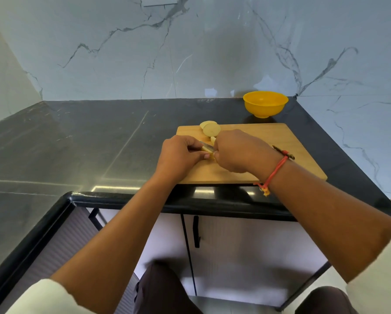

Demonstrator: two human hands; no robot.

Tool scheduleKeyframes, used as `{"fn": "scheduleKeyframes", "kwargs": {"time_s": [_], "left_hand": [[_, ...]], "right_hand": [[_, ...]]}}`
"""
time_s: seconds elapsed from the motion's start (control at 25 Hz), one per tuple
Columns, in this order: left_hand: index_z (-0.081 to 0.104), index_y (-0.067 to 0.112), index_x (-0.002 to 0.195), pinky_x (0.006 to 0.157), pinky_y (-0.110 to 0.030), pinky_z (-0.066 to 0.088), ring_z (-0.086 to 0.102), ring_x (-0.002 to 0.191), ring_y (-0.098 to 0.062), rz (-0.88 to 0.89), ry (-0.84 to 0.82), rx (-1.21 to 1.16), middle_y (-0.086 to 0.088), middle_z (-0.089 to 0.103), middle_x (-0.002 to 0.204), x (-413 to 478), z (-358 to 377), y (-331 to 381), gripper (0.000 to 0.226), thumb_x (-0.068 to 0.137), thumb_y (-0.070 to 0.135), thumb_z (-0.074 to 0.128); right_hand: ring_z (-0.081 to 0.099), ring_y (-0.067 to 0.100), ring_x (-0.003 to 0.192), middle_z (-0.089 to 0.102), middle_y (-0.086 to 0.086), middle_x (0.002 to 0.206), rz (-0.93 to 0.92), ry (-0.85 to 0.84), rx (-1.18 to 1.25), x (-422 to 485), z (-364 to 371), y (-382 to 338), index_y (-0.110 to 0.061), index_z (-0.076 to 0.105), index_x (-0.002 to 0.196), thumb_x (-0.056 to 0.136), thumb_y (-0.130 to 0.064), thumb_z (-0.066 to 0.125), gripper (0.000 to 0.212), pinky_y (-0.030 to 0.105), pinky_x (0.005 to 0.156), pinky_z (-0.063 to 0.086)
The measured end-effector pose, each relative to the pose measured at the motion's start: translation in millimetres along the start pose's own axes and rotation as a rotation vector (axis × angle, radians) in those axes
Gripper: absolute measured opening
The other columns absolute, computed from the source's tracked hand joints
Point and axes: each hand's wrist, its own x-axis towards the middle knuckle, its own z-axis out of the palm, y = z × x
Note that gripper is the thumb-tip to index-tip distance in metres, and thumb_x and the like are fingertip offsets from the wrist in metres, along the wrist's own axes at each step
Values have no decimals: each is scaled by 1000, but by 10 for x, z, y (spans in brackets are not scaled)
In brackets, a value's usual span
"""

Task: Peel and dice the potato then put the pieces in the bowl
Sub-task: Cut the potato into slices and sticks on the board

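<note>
A wooden cutting board (269, 141) lies on the dark counter. Peeled potato slices (211, 129) rest at its far left corner. My left hand (178, 155) pinches a small potato piece (209, 152) against the board. My right hand (233, 150) grips a knife, whose blade (207, 145) shows between the two hands and lies across that piece. The knife's handle is hidden inside my fist. A yellow bowl (266, 104) stands beyond the board at the back right, and it looks empty.
The dark stone counter (88, 137) stretches left of the board. A marble wall (190, 53) rises behind it and another on the right. The counter's front edge (212, 202) runs just below the board, with cabinet doors underneath.
</note>
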Motion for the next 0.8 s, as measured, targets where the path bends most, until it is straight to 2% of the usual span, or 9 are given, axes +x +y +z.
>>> {"fn": "scheduleKeyframes", "kwargs": {"time_s": [0.08,0.16,0.36,0.56,0.8], "left_hand": [[78,19,97,72,0,39,60,80,5,3,7,9,17,67,81,-1,1,5,27,74,30,86],[77,19,96,71,-2,39,59,78,4,10,13,19,17,65,79,-15,6,13,25,75,29,85],[70,25,84,75,-18,42,59,79,-7,49,17,86,8,66,81,-71,34,78,11,81,28,80],[71,20,86,71,-19,42,59,82,-12,66,24,140,6,65,82,-72,37,82,11,82,28,79],[72,19,93,74,-20,42,61,86,-13,51,22,124,5,67,88,-63,43,55,17,81,29,79]], "right_hand": [[47,16,69,46,1,73,-6,-10,-44,10,-17,-11,-11,63,108,98,-27,55,21,32,64,38],[49,18,72,48,1,73,-15,-20,-69,-5,-29,-21,-10,63,109,98,-26,55,21,32,65,40],[59,22,85,60,6,88,-7,-43,-47,-50,-10,6,-11,64,116,96,-18,59,22,33,75,54],[54,18,83,55,2,90,-31,-12,-3,-105,56,49,-15,63,120,99,-22,51,25,30,68,43],[53,17,85,56,3,94,-24,-23,-20,-171,33,33,-14,62,121,100,-23,49,27,29,74,47]]}}
